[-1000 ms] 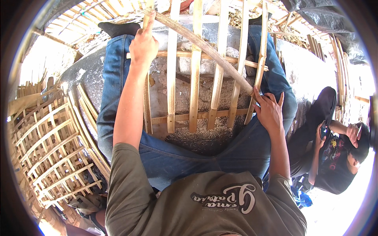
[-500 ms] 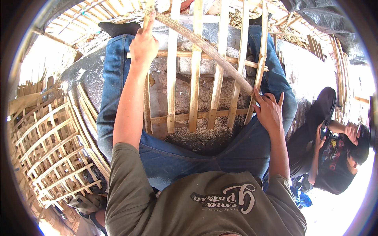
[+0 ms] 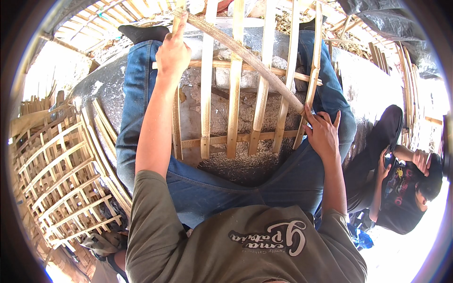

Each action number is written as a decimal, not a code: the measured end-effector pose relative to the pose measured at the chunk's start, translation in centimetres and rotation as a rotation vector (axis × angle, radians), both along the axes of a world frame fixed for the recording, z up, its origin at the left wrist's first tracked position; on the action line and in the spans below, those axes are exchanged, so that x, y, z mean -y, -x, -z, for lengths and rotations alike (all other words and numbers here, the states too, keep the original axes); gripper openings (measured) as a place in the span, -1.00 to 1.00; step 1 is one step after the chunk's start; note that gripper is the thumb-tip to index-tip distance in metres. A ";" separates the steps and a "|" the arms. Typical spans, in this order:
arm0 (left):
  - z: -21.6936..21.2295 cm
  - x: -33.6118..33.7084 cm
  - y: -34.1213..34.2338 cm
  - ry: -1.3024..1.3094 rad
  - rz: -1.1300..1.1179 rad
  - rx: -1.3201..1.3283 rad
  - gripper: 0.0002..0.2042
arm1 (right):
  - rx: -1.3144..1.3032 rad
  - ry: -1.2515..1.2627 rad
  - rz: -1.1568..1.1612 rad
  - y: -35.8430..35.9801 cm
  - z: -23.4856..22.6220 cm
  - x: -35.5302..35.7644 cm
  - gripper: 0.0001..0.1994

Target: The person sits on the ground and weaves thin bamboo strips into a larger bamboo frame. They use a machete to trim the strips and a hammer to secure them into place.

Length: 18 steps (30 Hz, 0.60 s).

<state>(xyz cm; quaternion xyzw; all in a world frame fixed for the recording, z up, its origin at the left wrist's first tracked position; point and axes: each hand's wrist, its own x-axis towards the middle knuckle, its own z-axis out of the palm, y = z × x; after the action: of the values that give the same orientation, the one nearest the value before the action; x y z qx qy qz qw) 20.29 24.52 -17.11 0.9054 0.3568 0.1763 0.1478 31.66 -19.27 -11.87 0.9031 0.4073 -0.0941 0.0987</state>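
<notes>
An open-air bamboo craft workshop: a half-built slat lattice (image 3: 245, 94) lies on the ground, finished lattice panels (image 3: 61, 179) stacked beside it

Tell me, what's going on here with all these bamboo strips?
A seated person has a bamboo lattice panel lying between their outstretched legs. Their left hand grips the upper end of a long diagonal slat laid across the panel, and their right hand presses its lower end at the panel's edge. Finished lattice panels are stacked to the left. Another person crouches at the right.
</notes>
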 end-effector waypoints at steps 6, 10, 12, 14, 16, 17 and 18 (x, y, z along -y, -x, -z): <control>0.2 -0.1 0.0 -0.016 0.004 0.019 -0.15 | 0.007 0.002 -0.002 0.0 0.0 0.0 -0.35; 0.3 -0.1 0.0 -0.011 0.013 0.032 -0.15 | 0.000 -0.004 0.000 0.0 0.0 0.0 -0.35; 0.2 -0.1 0.0 -0.007 0.007 0.021 -0.15 | 0.003 -0.005 0.003 0.0 0.1 0.0 -0.35; 0.2 -0.2 -0.1 -0.007 0.007 0.023 -0.14 | 0.006 -0.007 0.002 0.0 0.2 0.0 -0.35; 0.4 -0.2 0.0 -0.011 0.015 0.040 -0.14 | 0.009 -0.011 -0.003 0.0 0.2 0.0 -0.36; 0.4 -0.2 0.0 -0.013 0.014 0.041 -0.14 | 0.012 -0.010 -0.004 0.0 0.2 0.0 -0.36; 0.5 -0.3 0.0 -0.015 0.013 0.042 -0.14 | 0.015 -0.010 -0.006 0.0 0.2 0.1 -0.36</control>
<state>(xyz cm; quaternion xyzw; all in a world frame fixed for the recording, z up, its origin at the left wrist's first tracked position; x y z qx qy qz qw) 20.29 24.78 -17.62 0.9050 0.3464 0.1969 0.1493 31.68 -19.36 -12.08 0.9030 0.4096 -0.0852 0.0976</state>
